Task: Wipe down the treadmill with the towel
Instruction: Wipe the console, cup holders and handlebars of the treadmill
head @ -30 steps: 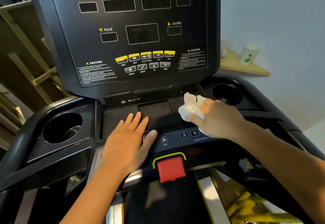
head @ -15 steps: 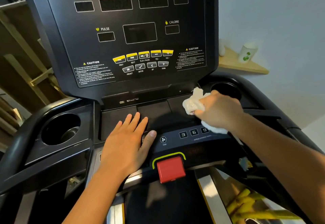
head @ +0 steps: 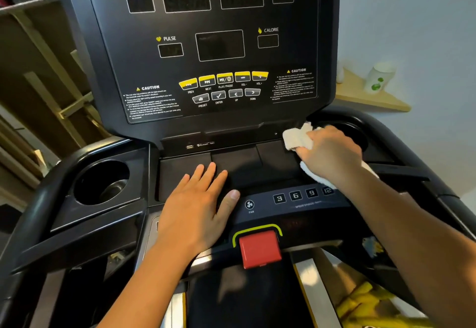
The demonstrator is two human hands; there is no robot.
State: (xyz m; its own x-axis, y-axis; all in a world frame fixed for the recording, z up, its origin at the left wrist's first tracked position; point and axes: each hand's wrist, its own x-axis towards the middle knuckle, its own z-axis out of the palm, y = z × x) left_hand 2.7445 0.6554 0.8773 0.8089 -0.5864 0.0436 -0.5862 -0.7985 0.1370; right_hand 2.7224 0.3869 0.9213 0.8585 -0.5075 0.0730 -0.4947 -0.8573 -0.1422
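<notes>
On the black treadmill console [head: 239, 165], the right hand [head: 332, 153] clutches the crumpled white towel [head: 296, 139] farther right than before; the left hand [head: 195, 209] lies flat.

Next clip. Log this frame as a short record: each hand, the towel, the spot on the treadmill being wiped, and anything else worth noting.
left hand: flat, fingers straight, rests on the treadmill tray beside the fan button
right hand: grips the towel, pressing it on the tray's right end, next to the right cup holder
display: all windows dark
red stop button: untouched, nearer the person than both hands
left cup holder: not touched
background: white cup on a wooden shelf
</notes>
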